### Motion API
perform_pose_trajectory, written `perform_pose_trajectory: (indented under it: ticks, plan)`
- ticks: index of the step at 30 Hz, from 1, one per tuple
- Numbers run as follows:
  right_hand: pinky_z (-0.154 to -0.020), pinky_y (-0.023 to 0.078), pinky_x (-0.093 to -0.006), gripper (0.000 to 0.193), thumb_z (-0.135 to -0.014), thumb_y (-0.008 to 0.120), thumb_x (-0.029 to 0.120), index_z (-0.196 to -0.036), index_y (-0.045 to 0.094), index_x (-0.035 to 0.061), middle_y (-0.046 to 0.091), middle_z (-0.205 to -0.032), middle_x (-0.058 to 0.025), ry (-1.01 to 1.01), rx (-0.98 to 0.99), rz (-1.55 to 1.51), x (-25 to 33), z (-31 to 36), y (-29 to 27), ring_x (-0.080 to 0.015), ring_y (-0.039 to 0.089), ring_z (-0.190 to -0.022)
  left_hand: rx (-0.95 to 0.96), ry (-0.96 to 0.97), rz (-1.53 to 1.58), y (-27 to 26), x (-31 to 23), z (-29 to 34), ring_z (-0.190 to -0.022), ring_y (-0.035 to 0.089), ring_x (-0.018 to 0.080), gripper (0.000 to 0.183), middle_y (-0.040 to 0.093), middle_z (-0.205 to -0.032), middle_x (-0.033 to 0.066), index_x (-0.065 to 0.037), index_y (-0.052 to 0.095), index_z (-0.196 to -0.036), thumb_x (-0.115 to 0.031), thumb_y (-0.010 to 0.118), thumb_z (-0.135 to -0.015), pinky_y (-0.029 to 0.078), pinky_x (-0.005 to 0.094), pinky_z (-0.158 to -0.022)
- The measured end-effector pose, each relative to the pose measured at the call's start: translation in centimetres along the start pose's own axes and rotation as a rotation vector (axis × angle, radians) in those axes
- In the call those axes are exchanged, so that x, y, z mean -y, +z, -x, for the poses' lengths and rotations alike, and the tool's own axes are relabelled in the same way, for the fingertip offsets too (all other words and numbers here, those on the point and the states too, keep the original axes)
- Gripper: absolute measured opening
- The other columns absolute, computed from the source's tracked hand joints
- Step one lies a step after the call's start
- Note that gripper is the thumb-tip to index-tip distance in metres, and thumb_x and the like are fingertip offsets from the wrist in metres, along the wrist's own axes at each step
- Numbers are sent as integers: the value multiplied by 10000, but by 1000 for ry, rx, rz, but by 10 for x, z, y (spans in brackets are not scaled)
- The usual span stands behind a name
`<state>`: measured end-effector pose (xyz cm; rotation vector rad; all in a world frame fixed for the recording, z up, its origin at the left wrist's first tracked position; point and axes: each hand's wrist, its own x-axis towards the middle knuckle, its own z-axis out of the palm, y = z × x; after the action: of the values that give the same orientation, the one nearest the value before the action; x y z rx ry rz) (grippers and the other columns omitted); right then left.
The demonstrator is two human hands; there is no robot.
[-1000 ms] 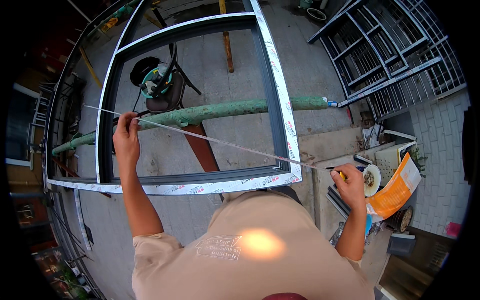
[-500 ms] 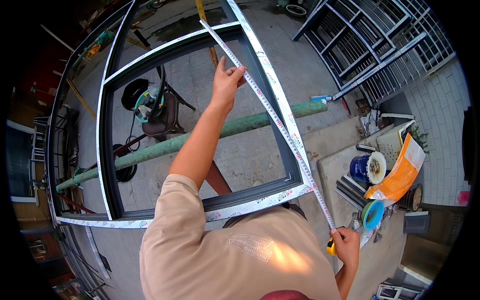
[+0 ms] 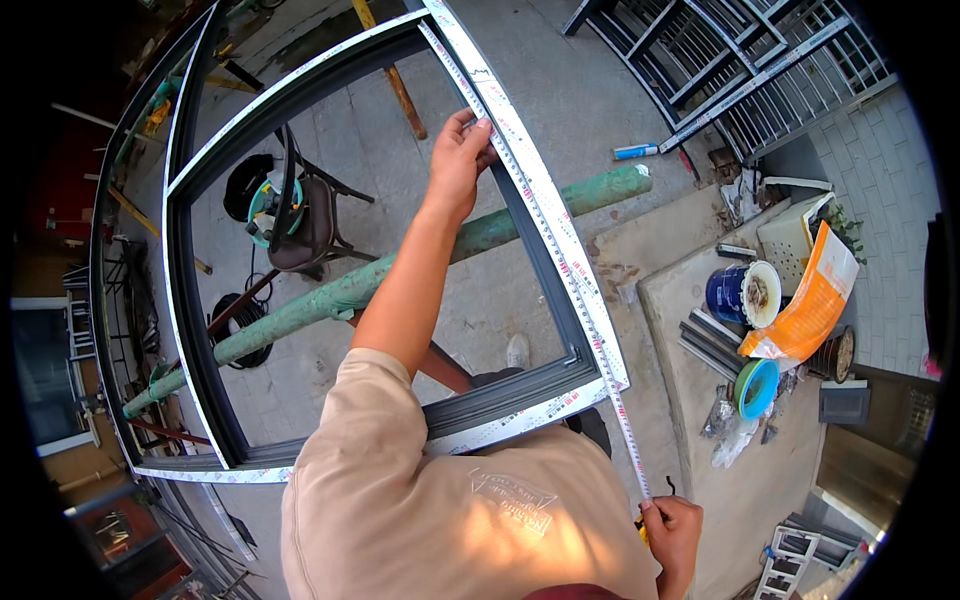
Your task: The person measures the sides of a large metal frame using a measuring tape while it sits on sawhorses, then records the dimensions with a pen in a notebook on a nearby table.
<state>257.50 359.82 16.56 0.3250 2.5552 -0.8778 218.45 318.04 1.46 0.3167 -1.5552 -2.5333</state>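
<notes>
A large dark metal frame [image 3: 530, 412], its faces covered in printed white film, lies in front of me. Along its right-hand bar stretches the blade of a tape measure [image 3: 627, 425], its far end by the crossbar corner. My left hand [image 3: 460, 165] reaches over the opening and pinches the blade against that bar, fingers curled. Beyond the near corner, close to my right side, my right hand [image 3: 673, 535] is closed round the tape's yellow case, which is mostly hidden by the fingers.
A green pipe [image 3: 300, 316] passes beneath the frame. Inside the opening a brown chair [image 3: 310, 225] shows below. To the right are a blue bucket [image 3: 727, 293], an orange sack [image 3: 795, 320] and a blue basin [image 3: 757, 390]; barred metal frames [image 3: 750, 75] lean at far right.
The blade, earlier slanting across the opening past the crossbar, now lies along the right bar. My left hand has gone to that bar; my right hand has drawn nearer with the case.
</notes>
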Motion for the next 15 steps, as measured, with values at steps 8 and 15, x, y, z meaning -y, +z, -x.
perform_pose_trajectory:
  ticks: [8,15]
  plan:
    - [-572,465,-406,133,-852,748,63,-770,729,-40,663,-661,-176,1,-58,-9,4,6,18,-313,630,-586,115,-11,32,-24,-3,-23,-816,655,69,328,705,-996,-16,-50,550,-1347,-212,633,-1075,559,258,-793]
    - [-590,496,-395,149,-885,743,97,-806,737,-29,678,-692,-173,0,-104,12,1,8,26,-324,648,-607,201,-14,53,-15,5,-38,-860,695,96,284,715,-991,2,-52,579,-1303,-208,630,-1071,593,284,-828]
